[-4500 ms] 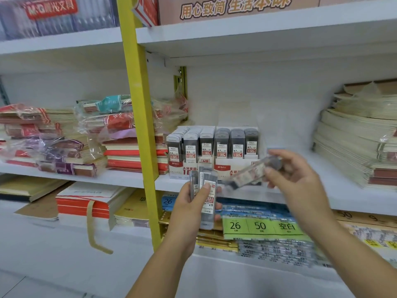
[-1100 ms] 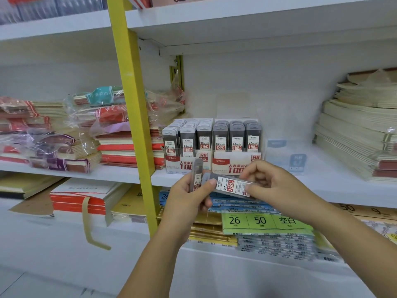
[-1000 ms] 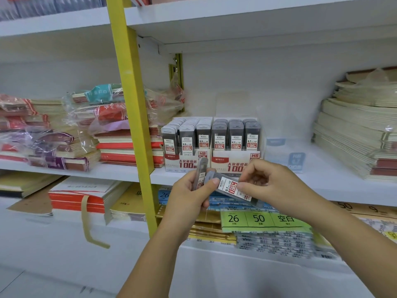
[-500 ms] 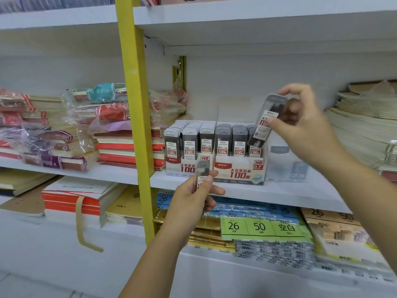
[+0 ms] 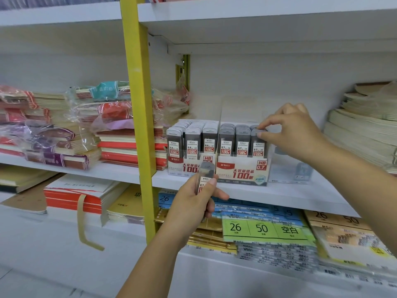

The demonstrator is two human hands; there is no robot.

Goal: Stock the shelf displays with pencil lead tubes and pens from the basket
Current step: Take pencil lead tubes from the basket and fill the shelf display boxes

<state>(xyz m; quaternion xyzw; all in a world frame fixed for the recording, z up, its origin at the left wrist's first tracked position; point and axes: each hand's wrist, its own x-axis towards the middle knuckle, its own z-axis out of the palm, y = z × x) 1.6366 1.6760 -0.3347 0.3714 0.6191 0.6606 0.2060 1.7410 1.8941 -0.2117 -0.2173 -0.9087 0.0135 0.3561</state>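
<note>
Two white display boxes of grey pencil lead tubes stand side by side on the middle shelf: the 0.5 box [image 5: 189, 166] on the left and the 0.7 box [image 5: 242, 171] on the right. My right hand [image 5: 287, 132] pinches the top of a lead tube [image 5: 257, 143] standing in the rightmost row of the 0.7 box. In front of the boxes, my left hand [image 5: 193, 203] grips another lead tube [image 5: 205, 175] upright. No basket or pens are in view.
A yellow shelf upright [image 5: 139, 117] rises just left of the boxes. Wrapped notebook stacks [image 5: 64, 125] fill the shelf to the left, and a pile of cream booklets [image 5: 365, 125] lies to the right. Label sheets [image 5: 264, 229] and pads lie on the lower shelf.
My right hand took one tube from my left hand, lifted it up to the right, then lowered it into the rightmost row of the 0.7 box. My left hand keeps one tube.
</note>
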